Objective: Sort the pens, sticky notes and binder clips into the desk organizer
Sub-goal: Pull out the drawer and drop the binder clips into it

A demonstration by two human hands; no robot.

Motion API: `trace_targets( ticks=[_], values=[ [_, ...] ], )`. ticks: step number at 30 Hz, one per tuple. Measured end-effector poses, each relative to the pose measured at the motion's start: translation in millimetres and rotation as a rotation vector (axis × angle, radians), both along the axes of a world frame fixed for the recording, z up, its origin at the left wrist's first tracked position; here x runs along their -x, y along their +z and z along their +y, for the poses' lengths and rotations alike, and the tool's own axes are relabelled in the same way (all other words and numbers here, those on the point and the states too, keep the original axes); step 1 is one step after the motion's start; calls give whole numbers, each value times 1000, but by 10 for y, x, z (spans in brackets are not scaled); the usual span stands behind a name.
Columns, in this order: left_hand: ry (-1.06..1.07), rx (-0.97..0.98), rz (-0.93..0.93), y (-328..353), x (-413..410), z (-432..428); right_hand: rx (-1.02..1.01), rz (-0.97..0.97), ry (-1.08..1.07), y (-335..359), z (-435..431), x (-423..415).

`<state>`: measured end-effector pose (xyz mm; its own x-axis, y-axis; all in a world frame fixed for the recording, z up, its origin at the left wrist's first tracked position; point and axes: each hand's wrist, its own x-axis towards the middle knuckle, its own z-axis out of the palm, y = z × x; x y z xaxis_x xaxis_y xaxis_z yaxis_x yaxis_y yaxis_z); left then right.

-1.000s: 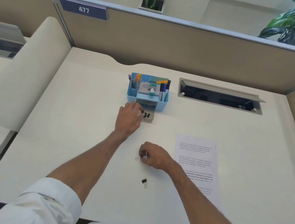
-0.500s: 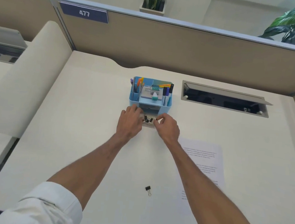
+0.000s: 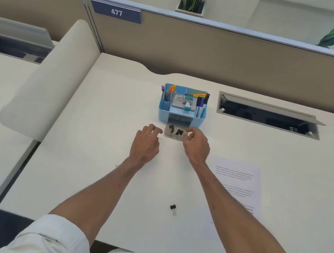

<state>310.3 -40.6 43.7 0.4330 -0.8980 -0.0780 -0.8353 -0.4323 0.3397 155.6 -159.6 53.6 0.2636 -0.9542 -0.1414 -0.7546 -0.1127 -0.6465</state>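
A light blue desk organizer stands mid-desk with pens upright in its side slots and a sticky-note pad in the middle. Its small clear drawer is pulled out toward me and holds several black binder clips. My left hand rests at the drawer's left end, fingertips touching it. Over the drawer's right end my right hand hovers with loosely curled fingers, and I see nothing between them. One more black binder clip lies on the desk close to me.
A printed paper sheet lies to the right of my right arm. An open cable hatch is set into the desk right of the organizer. Beige partition walls close the back, and a padded divider borders the left.
My right hand rose from the near desk to the drawer carrying a clip, and now sits at the drawer's right end. The left hand stayed beside the drawer.
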Motion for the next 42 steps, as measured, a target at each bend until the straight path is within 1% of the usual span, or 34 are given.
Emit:
trace_targets(
  ticks=[3,6,9,11,13,15,18,20,22,27,31,37,42],
  values=[
    [11,-21,-8,-9,100,137,-16,-35,71,13,113,173],
    [34,-44,-9,-27,208,315,-164,-23,270,6,266,370],
    [65,-69,-7,-51,316,521,-325,84,571,-27,473,565],
    [87,-79,-8,-69,388,666,-367,211,748,-64,627,674],
    [111,-88,-6,-78,458,803,-300,376,864,-109,781,760],
    [135,-96,1,-90,521,932,-156,500,928,-162,909,829],
    [157,-106,-5,-105,617,1117,-25,572,995,-212,1056,920],
    [168,-107,-17,-119,682,1222,2,593,1032,-222,1114,962],
    [223,-110,-30,-124,730,1312,20,607,1062,-215,1152,978],
    [543,-68,22,-93,762,1554,-7,568,1090,-199,1200,967],
    [694,-61,34,-98,732,1730,-32,540,1078,-189,1202,931],
    [734,-67,43,-122,660,1822,-54,416,952,-148,1114,844],
    [741,-34,86,-150,570,1791,-103,299,829,-120,999,704]
  ],
)
